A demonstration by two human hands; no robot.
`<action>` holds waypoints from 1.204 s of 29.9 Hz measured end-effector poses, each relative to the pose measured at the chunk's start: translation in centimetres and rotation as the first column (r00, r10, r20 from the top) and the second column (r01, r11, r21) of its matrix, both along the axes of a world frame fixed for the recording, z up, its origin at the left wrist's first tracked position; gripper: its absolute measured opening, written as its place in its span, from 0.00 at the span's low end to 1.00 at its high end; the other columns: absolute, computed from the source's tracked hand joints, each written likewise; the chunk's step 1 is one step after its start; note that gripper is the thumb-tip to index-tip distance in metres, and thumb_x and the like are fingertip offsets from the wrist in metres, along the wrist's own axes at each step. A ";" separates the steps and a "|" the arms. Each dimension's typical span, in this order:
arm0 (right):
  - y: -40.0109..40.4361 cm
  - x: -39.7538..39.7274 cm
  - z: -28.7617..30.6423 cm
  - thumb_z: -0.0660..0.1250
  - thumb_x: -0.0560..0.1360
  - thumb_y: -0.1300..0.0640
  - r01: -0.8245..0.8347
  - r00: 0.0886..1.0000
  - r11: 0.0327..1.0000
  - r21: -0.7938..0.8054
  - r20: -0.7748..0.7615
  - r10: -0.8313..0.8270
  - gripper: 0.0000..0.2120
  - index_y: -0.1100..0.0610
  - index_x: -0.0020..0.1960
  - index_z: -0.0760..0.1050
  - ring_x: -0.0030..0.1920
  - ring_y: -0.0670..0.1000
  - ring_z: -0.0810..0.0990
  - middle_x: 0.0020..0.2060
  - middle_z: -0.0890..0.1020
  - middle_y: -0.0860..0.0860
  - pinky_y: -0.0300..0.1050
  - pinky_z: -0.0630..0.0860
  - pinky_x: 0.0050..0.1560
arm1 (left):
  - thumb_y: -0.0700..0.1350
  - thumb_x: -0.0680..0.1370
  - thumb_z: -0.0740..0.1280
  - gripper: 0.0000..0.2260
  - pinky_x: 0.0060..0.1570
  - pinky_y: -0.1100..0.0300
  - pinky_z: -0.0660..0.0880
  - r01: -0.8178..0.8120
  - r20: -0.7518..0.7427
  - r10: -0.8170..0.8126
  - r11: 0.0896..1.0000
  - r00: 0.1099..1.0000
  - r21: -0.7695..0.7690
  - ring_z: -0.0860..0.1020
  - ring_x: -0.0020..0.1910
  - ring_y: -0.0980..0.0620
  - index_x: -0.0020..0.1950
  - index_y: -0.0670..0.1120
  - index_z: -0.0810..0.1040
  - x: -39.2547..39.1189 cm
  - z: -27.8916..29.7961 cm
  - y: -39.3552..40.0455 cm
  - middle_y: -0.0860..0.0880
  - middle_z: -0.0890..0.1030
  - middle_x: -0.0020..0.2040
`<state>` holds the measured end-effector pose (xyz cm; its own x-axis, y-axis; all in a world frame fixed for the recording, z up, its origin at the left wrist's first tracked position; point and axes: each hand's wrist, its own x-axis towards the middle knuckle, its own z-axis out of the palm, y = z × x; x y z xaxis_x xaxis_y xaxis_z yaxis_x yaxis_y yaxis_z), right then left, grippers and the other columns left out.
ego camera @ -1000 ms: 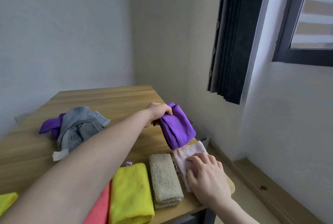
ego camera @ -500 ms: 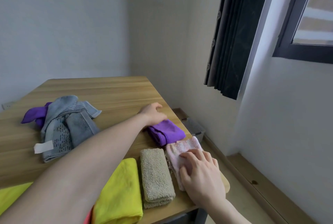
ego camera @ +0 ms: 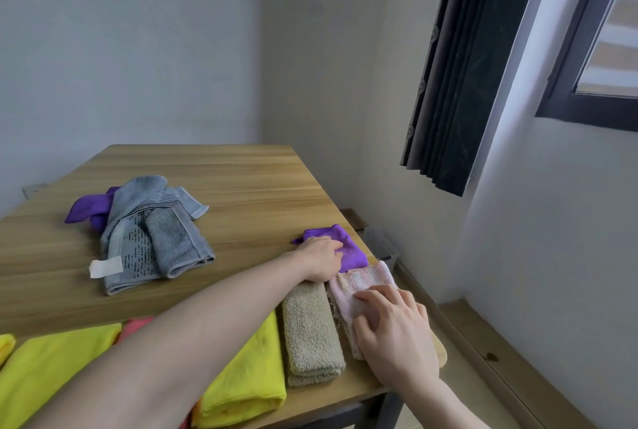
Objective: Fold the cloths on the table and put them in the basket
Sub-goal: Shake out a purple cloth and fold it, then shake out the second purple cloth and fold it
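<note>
A folded purple cloth (ego camera: 347, 244) lies near the table's right edge, and my left hand (ego camera: 322, 257) rests flat on top of it. Just in front of it is a folded pink cloth (ego camera: 367, 278), which my right hand (ego camera: 393, 328) presses down with spread fingers. A folded beige towel (ego camera: 310, 328) and a folded yellow cloth (ego camera: 245, 370) lie side by side to the left. A light plastic basket (ego camera: 381, 245) stands on the floor just past the table edge, mostly hidden.
An unfolded grey towel pile (ego camera: 155, 231) lies mid-table on the wooden table (ego camera: 241, 183), with another purple cloth (ego camera: 88, 209) under it. A second yellow cloth (ego camera: 51, 366) and a coral cloth (ego camera: 136, 323) are at the near left. A dark curtain (ego camera: 448, 66) hangs on the right.
My left hand has brought the purple cloth down from the air onto the table beside the pink cloth and now rests on it. My right hand has stayed on the pink cloth.
</note>
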<state>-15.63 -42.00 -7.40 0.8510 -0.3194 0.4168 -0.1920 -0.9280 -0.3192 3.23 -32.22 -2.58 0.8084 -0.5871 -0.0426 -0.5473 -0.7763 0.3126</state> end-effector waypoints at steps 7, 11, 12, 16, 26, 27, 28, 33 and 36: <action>0.0 -0.2 0.1 0.58 0.72 0.43 0.015 1.000 1.000 0.028 0.021 -0.015 0.18 0.38 0.57 0.80 0.57 0.42 0.70 0.54 0.76 0.32 0.40 0.65 0.58 | 0.48 0.86 0.51 0.22 0.78 0.51 0.54 0.030 -0.042 -0.033 0.998 0.999 -0.056 0.60 0.79 0.43 0.80 0.45 0.64 -0.5 0.2 -0.4 0.41 0.63 0.79; 0.4 -0.5 0.5 0.56 0.72 0.42 0.005 1.000 1.000 0.029 0.008 -0.005 0.19 0.38 0.57 0.80 0.57 0.43 0.70 0.55 0.76 0.32 0.42 0.65 0.58 | 0.48 0.85 0.54 0.22 0.77 0.54 0.56 0.032 0.028 -0.030 0.996 0.999 -0.088 0.62 0.78 0.45 0.79 0.45 0.65 -0.9 1.1 1.9 0.44 0.66 0.79; 0.3 -0.5 0.5 0.55 0.71 0.42 0.008 1.000 1.000 0.026 -0.009 -0.008 0.20 0.37 0.58 0.79 0.58 0.43 0.70 0.55 0.76 0.32 0.42 0.65 0.58 | 0.47 0.85 0.55 0.21 0.77 0.55 0.57 0.032 0.042 -0.028 0.994 0.999 -0.101 0.63 0.78 0.45 0.78 0.45 0.66 -1.1 1.5 2.8 0.44 0.66 0.79; 0.8 -0.7 1.4 0.55 0.72 0.42 -0.009 0.997 1.000 -0.009 -0.079 0.008 0.19 0.38 0.58 0.79 0.56 0.46 0.71 0.57 0.77 0.36 0.44 0.65 0.57 | 0.47 0.82 0.59 0.20 0.74 0.55 0.62 -0.001 0.095 0.010 0.995 0.995 -0.095 0.67 0.75 0.46 0.75 0.49 0.71 -2.0 3.3 9.0 0.47 0.70 0.76; 8.1 2.6 6.5 0.61 0.73 0.46 -0.074 0.984 0.997 0.028 -0.163 0.078 0.08 0.40 0.49 0.76 0.57 0.54 0.74 0.54 0.77 0.43 0.46 0.68 0.54 | 0.48 0.79 0.64 0.19 0.71 0.53 0.67 -0.245 0.128 0.246 0.969 0.961 -0.030 0.68 0.73 0.48 0.70 0.51 0.74 -2.2 4.1 27.2 0.51 0.70 0.74; 9.8 3.0 6.6 0.64 0.74 0.47 -0.124 0.979 0.991 0.050 -0.155 0.130 0.13 0.42 0.58 0.77 0.60 0.53 0.73 0.59 0.77 0.44 0.46 0.69 0.57 | 0.48 0.79 0.65 0.20 0.70 0.53 0.67 -0.274 0.121 0.275 0.961 0.954 -0.032 0.69 0.73 0.48 0.71 0.51 0.74 -2.1 3.8 28.8 0.50 0.70 0.74; 11.5 3.6 6.7 0.66 0.74 0.48 -0.167 0.976 0.984 0.065 -0.134 0.174 0.17 0.44 0.63 0.76 0.63 0.52 0.72 0.62 0.76 0.44 0.46 0.70 0.59 | 0.47 0.78 0.65 0.20 0.70 0.54 0.67 -0.297 0.119 0.299 0.954 0.947 -0.035 0.68 0.73 0.48 0.71 0.50 0.73 -2.1 3.6 30.4 0.50 0.70 0.74; 18.9 5.9 5.8 0.66 0.74 0.50 -0.342 0.929 0.938 0.049 -0.129 0.346 0.19 0.45 0.65 0.74 0.64 0.52 0.71 0.63 0.74 0.44 0.48 0.70 0.63 | 0.48 0.79 0.66 0.20 0.71 0.55 0.66 -0.386 0.082 0.388 0.922 0.918 -0.042 0.68 0.72 0.46 0.71 0.50 0.73 -1.7 1.8 36.1 0.48 0.69 0.73; 21.7 7.3 5.1 0.65 0.74 0.49 -0.401 0.903 0.915 0.042 -0.152 0.403 0.20 0.45 0.66 0.74 0.65 0.52 0.71 0.64 0.73 0.44 0.47 0.69 0.65 | 0.48 0.77 0.67 0.20 0.69 0.57 0.67 -0.406 0.059 0.410 0.911 0.910 -0.071 0.71 0.70 0.47 0.70 0.49 0.74 -1.3 1.1 38.4 0.47 0.71 0.71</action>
<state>-8.28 -20.30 -2.26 0.9614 0.0601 0.2686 0.1492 -0.9339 -0.3248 1.93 6.16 -1.48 0.9775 -0.2054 0.0469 -0.2092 -0.9190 0.3342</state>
